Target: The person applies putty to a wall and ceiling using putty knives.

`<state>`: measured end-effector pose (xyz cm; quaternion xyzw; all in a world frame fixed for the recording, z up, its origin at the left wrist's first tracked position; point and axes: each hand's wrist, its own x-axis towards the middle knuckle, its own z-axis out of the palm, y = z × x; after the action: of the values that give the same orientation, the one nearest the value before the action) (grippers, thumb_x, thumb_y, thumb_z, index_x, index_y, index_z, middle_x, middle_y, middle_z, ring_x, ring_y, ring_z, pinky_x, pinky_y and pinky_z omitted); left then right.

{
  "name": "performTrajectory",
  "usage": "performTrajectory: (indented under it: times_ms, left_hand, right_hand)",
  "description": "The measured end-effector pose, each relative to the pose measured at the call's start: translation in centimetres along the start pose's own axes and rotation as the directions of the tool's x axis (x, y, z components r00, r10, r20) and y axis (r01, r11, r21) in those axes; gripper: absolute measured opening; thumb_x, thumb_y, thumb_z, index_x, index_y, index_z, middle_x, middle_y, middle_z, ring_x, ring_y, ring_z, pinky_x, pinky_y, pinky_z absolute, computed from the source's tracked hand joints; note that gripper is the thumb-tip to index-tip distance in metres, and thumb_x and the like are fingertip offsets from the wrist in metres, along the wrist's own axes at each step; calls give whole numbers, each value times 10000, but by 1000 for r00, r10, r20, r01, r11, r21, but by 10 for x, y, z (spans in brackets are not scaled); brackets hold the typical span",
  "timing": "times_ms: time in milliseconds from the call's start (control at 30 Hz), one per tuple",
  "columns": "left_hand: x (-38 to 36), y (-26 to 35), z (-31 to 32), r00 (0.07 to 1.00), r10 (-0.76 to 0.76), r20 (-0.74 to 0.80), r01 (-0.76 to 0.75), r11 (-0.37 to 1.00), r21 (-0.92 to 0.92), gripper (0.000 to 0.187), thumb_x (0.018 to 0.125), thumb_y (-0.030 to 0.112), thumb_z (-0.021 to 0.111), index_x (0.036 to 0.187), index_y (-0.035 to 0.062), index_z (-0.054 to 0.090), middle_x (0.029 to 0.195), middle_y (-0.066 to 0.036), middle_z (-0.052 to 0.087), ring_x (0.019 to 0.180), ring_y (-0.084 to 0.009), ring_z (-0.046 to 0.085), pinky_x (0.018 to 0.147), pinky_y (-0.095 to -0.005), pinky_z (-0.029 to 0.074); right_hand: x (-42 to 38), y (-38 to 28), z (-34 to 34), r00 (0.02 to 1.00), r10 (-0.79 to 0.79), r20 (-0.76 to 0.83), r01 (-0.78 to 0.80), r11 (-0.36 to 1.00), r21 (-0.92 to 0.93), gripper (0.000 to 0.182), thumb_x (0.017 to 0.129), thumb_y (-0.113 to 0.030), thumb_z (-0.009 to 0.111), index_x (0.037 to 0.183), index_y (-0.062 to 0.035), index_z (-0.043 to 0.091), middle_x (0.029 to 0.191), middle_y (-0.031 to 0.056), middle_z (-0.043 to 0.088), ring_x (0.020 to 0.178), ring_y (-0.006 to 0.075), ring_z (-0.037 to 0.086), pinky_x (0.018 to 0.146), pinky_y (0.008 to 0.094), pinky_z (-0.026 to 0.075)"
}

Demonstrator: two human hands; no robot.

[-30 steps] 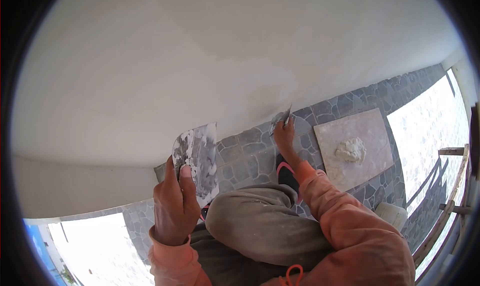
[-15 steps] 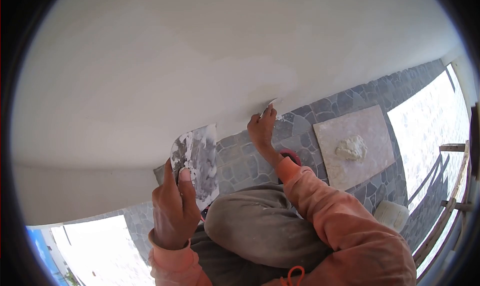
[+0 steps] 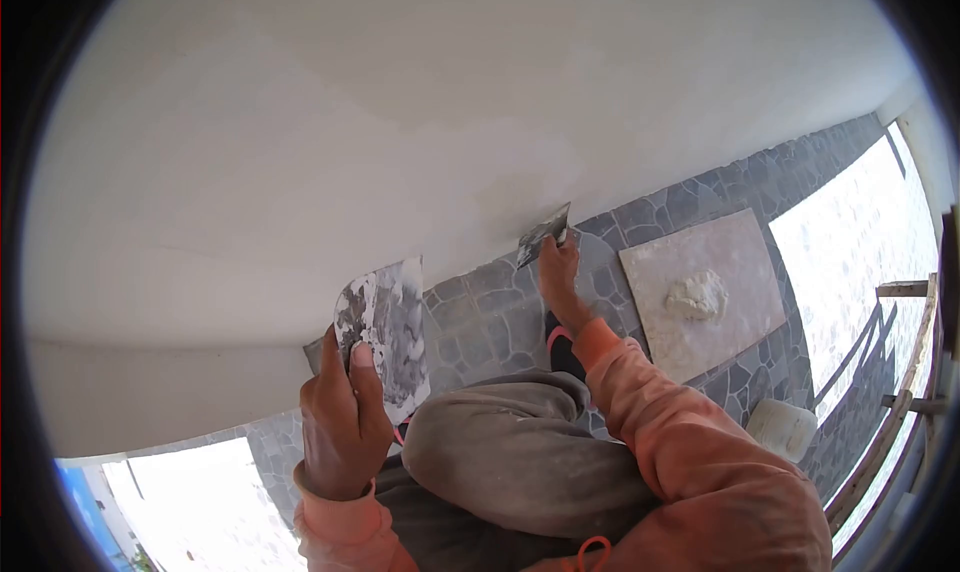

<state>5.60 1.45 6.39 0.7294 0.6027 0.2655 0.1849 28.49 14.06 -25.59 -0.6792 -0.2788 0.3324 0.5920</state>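
My left hand (image 3: 345, 412) grips a wide metal plate (image 3: 400, 322) smeared with white paste, thumb on its face, held up beside my knee. My right hand (image 3: 560, 277) is closed on a putty knife (image 3: 543, 236); its dark, paste-marked blade is at the foot of the white wall (image 3: 300, 152). A damp-looking patch shows on the wall just above the blade. To the right of my right hand, a square board (image 3: 740, 262) lies on the floor with a lump of white paste (image 3: 698, 295) on it.
Grey stone paving (image 3: 480, 317) runs along the wall's base. A whitish bucket-like container (image 3: 782, 430) is below the board, and wooden poles (image 3: 915, 362) stand at the far right. My bent knee (image 3: 500, 442) and a dark shoe (image 3: 565, 352) are close under my hands.
My right hand has moved slightly right and down, and the knife has turned so its blade face now shows. My left hand and its plate have shifted only slightly.
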Motion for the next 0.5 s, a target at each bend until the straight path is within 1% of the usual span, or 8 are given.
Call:
performTrajectory:
  times_ms: [67, 167, 267, 367, 467, 500]
  left_hand:
    - [1, 2, 0, 1000, -25, 12, 25, 1000, -13, 352, 1001, 31, 461, 1279, -184, 454, 525, -118, 482, 384, -168, 412, 402, -334, 289]
    - [1, 0, 2, 1000, 20, -11, -20, 999, -25, 348, 998, 29, 463, 1278, -177, 461, 522, -116, 475, 385, -164, 407, 401, -335, 288]
    - [-1, 0, 2, 1000, -30, -10, 30, 999, -16, 345, 997, 30, 462, 1281, -165, 467, 516, -109, 460, 388, -157, 403, 402, -332, 287]
    - [-2, 0, 0, 1000, -10, -21, 10, 1000, -27, 345, 999, 35, 460, 1289, -150, 470, 515, -103, 457, 394, -155, 408, 404, -330, 291]
    - [-1, 0, -2, 1000, -29, -7, 28, 999, -42, 343, 1003, 39, 455, 1294, -140, 471, 515, -97, 457, 397, -158, 410, 405, -330, 293]
    - [-2, 0, -3, 1000, -23, -11, 23, 999, -38, 343, 1004, 40, 454, 1296, -139, 471, 516, -97, 459, 396, -160, 412, 405, -329, 295]
  right_hand:
    - [-6, 3, 1, 999, 27, 45, -24, 998, -63, 473, 867, -97, 496, 1321, 33, 525, 879, 178, 666, 714, 230, 605, 675, 353, 490]
    - [-17, 5, 3, 980, -177, 96, 186, 979, -86, 460, 889, -79, 485, 1331, 43, 514, 986, 219, 666, 821, 265, 641, 742, 349, 501]
    - [-32, -15, -14, 942, -182, 283, 221, 969, -114, 428, 911, -71, 474, 1319, 50, 519, 1083, 249, 643, 944, 306, 647, 819, 359, 499]
    - [-43, -15, -22, 936, -179, 303, 206, 977, -60, 416, 921, -84, 475, 1311, 52, 521, 1108, 264, 628, 990, 347, 637, 857, 384, 495]
    - [-39, -9, -37, 954, -206, 219, 254, 942, -221, 413, 931, -104, 474, 1314, 45, 518, 1118, 274, 625, 1010, 400, 626, 872, 405, 496]
    - [-39, -11, -40, 961, -171, 216, 219, 950, -221, 408, 934, -109, 473, 1308, 46, 522, 1120, 278, 625, 1016, 412, 620, 879, 413, 494]
